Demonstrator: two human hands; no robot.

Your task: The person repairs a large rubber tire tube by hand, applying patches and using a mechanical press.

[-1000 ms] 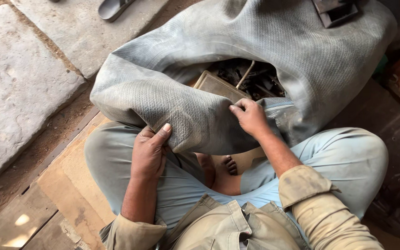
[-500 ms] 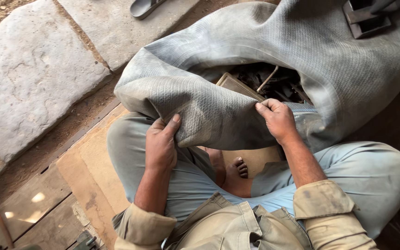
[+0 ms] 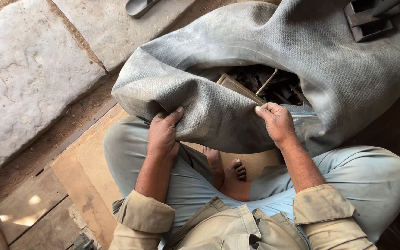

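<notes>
A large grey rubber inner tube lies limp across my crossed legs and curls round in front of me. My left hand grips its near fold at the left, thumb on top of the ribbed rubber. My right hand pinches the same fold further right, fingers curled over the edge. Both forearms come out of rolled-up tan sleeves. My bare foot shows between my knees on a wooden board.
Inside the tube's loop sits a wooden box with dark scrap and sticks. A dark metal block rests on the tube at top right. Stone slabs lie to the left, with a sandal at the top.
The view has shifted, so everything sits lower and further right in frame. Both hands keep their hold on the tube's fold, which now hangs a little lower over my lap.
</notes>
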